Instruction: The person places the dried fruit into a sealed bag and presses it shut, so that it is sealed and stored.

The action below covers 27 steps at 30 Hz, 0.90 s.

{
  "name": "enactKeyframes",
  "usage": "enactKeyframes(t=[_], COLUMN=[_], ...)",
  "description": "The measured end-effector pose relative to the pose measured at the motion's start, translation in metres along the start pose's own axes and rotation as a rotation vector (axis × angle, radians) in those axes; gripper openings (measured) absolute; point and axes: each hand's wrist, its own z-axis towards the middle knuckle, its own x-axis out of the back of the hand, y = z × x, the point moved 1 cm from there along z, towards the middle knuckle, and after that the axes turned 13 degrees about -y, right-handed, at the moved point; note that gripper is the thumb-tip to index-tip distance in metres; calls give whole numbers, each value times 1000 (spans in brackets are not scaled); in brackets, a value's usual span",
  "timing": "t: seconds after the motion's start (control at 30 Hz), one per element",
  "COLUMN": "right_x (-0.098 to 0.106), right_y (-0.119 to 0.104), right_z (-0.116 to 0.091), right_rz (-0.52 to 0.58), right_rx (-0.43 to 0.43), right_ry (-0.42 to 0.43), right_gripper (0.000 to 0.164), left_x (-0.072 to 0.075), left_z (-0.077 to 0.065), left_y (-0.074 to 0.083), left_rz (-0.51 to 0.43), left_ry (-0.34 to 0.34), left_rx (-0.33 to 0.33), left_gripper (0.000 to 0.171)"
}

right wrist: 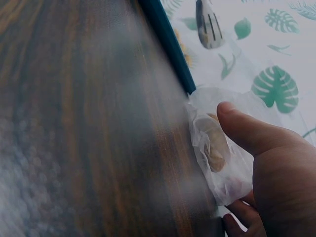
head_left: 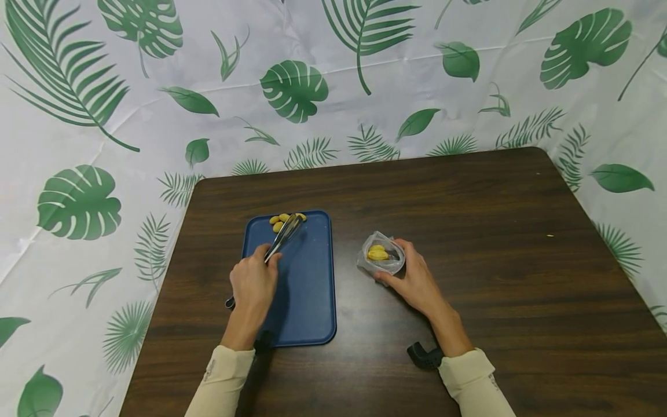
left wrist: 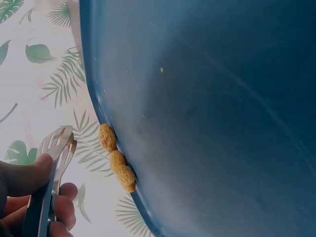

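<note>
My left hand (head_left: 254, 284) grips metal tongs (head_left: 283, 237) with dark handles and slotted, fork-like tips. The tips hang over the far end of a blue tray (head_left: 310, 289). Several yellow-brown, wrinkled, nut-like pieces (left wrist: 117, 163) lie along that end. Between the tong tips (left wrist: 64, 140) a bit of yellow-brown shows in the left wrist view; whether it is held I cannot tell. To the right of the tray, my right hand (head_left: 419, 284) holds a clear plastic bag (head_left: 367, 265) by its side, thumb at the opening. More yellow pieces (head_left: 377, 252) sit inside the bag.
Everything stands on a dark wood-grain table (head_left: 495, 231). A small yellow crumb (head_left: 550, 236) lies toward its right side. Behind the table hangs a white cloth (head_left: 229, 121) printed with green leaves. A black strap piece (head_left: 424, 355) sticks out at the right wrist.
</note>
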Motion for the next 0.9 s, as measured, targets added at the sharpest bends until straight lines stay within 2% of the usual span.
enactKeyframes(t=[0.53,0.9], right_x=[1,0], right_y=[-1,-1], right_z=[-1,-1], right_rz=[-1,-4], right_rx=[-2,-26], right_ry=[-1,-8], right_gripper=[86,87], left_x=[0,0], left_z=[-9,-10], left_y=[7,11], left_rz=[12,6], left_ry=[81,165], left_rx=[-62,-158], left_gripper=[30,30])
